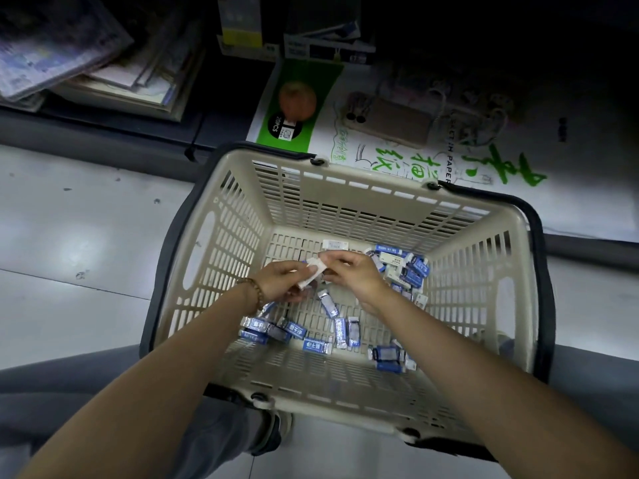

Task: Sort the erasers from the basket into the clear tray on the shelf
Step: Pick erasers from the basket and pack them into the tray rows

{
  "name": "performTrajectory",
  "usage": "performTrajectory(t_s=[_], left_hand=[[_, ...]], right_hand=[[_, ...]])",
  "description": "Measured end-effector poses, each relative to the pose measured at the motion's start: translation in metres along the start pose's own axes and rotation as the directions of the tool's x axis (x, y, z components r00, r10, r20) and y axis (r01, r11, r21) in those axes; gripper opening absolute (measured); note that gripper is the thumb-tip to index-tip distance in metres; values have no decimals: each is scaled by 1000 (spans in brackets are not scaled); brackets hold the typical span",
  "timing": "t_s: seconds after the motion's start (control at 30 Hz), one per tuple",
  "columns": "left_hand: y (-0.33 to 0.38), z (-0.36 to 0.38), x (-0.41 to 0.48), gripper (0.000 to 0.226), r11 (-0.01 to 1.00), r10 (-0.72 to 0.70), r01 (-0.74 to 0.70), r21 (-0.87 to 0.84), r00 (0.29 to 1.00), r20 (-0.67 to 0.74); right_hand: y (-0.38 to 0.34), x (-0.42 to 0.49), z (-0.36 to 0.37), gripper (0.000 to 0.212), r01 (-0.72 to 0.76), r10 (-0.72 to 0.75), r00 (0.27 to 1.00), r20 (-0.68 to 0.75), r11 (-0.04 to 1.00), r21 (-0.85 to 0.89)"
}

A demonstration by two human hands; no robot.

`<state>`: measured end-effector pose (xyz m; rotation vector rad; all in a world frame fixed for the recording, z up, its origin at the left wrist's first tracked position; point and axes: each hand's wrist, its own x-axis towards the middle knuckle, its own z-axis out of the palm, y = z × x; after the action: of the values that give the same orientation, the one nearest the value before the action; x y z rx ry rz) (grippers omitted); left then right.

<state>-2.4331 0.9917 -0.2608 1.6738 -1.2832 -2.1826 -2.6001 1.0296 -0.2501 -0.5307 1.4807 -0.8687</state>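
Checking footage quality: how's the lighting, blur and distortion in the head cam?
Head view: bright pool on the basket and both hands, left hand, right hand; shelf top corners near black; books top left blurred; wide-angle bending of the basket rim; glare on the floor tile.

The shopping basket (345,216) is open from above, its folded handles (539,271) lying outside the rim. Bare floor is left along the basket's left wall and near edge. Passage is crowded by loose erasers (408,267) at the far right corner and mid-floor.
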Motion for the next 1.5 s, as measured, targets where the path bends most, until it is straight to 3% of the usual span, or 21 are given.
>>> performTrajectory(t_s=[0.07,0.23,0.33,0.5,0.57,0.67,0.73,0.83,1.0,1.13,1.3,1.5], left_hand=[[-5,-9,8,16,1000,-9,9,-6,996,-89],[-24,-22,29,16,984,-118,86,-154,971,-210],[-36,-20,40,19,958,-200,150,-243,959,-199],[-42,-21,49,17,945,-229,171,-279,954,-193],[-37,-18,47,17,956,-225,181,-233,958,-178],[-21,-15,40,21,982,-151,171,77,965,-215],[0,-13,28,25,977,-132,156,144,978,-164],[38,-7,4,33,985,-129,135,107,990,-56],[122,4,-44,20,988,27,-35,152,998,54],[185,9,-98,21,980,146,-158,122,984,99],[222,18,-157,28,964,230,-200,-177,957,175],[258,43,-183,64,956,293,-281,-84,904,313]], right_hand=[[8,9,-3,30,-79,80,992,-96,997,5],[37,23,2,47,-159,125,985,-116,922,-352],[47,29,20,38,-122,56,982,-181,919,-375],[54,35,31,30,-180,108,967,-230,931,-318],[51,34,29,31,-204,140,969,-203,920,-335],[39,31,14,34,-190,141,975,-173,929,-316],[24,26,-2,33,-158,120,985,-128,924,-348],[-7,10,-36,24,-116,94,993,-74,900,-420],[-98,-34,-92,18,16,-24,1000,-6,802,-597],[-186,-91,-98,16,207,-220,975,39,822,-531],[-250,-167,-78,11,471,-437,882,178,828,-304],[-272,-195,-56,10,569,-534,823,197,772,-285]])
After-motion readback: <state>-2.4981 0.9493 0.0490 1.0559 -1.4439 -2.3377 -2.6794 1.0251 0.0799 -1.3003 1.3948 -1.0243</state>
